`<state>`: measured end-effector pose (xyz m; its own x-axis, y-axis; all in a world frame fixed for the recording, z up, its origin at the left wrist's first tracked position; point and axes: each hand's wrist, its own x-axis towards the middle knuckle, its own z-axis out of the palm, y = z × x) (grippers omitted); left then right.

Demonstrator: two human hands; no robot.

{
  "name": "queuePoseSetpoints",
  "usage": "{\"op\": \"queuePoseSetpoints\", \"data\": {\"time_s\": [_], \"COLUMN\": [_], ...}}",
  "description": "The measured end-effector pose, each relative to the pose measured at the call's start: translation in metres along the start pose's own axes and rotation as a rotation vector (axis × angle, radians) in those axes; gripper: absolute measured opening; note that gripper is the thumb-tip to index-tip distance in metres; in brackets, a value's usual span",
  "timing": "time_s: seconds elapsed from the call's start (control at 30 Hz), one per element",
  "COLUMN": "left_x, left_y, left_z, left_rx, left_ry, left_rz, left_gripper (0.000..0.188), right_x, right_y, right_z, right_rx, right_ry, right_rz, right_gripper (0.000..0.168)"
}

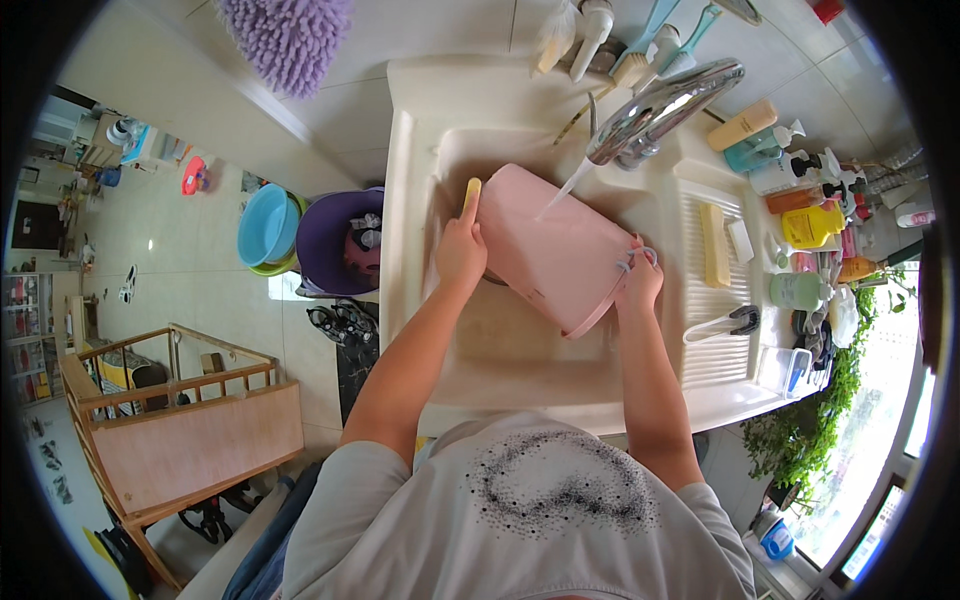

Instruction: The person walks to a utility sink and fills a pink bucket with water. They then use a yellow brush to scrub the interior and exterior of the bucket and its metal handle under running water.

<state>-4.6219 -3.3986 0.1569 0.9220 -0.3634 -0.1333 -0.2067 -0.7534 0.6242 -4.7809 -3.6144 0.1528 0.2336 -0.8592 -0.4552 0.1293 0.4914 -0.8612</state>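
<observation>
A pink plastic bucket [551,251] lies on its side in the cream sink [525,386]. Water runs from the chrome faucet [637,120] onto its outer wall. My left hand [461,255] is at the bucket's base end, closed around a yellow-tipped brush or handle [472,199]; its working end is hidden. At the rim end, my right hand [641,279] grips the bucket beside a small light-blue loop [649,256].
On the ribbed washboard right of the basin lie a yellow soap bar [715,247], a white block [740,240] and a dark-headed brush [742,321]. Several bottles [814,225] line the right ledge. A purple bucket [326,244] stands left of the sink.
</observation>
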Motion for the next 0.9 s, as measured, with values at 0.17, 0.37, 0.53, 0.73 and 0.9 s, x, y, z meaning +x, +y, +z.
{"op": "queuePoseSetpoints", "data": {"time_s": [0.17, 0.37, 0.53, 0.73, 0.9], "left_x": [0.048, 0.04, 0.011, -0.031, -0.05], "left_y": [-0.002, 0.002, 0.027, 0.062, 0.073], "left_z": [-0.001, -0.014, -0.039, -0.068, -0.07], "left_rx": [-0.138, -0.43, -0.549, -0.421, -0.333], "left_ry": [0.219, -0.035, -0.076, -0.051, -0.014], "left_rz": [0.002, -0.043, -0.001, 0.086, 0.286], "left_gripper": [0.046, 0.044, 0.03, 0.025, 0.022], "right_x": [-0.01, -0.031, -0.046, -0.058, -0.061], "right_y": [-0.009, -0.017, -0.01, 0.016, 0.031], "right_z": [-0.005, -0.035, -0.058, -0.087, -0.1], "right_rx": [0.098, 0.146, 0.249, 0.319, 0.172], "right_ry": [-0.006, -0.013, 0.054, 0.117, 0.126], "right_rz": [0.057, 0.101, 0.177, 0.269, 0.314], "right_gripper": [0.016, 0.017, 0.016, 0.016, 0.015]}}
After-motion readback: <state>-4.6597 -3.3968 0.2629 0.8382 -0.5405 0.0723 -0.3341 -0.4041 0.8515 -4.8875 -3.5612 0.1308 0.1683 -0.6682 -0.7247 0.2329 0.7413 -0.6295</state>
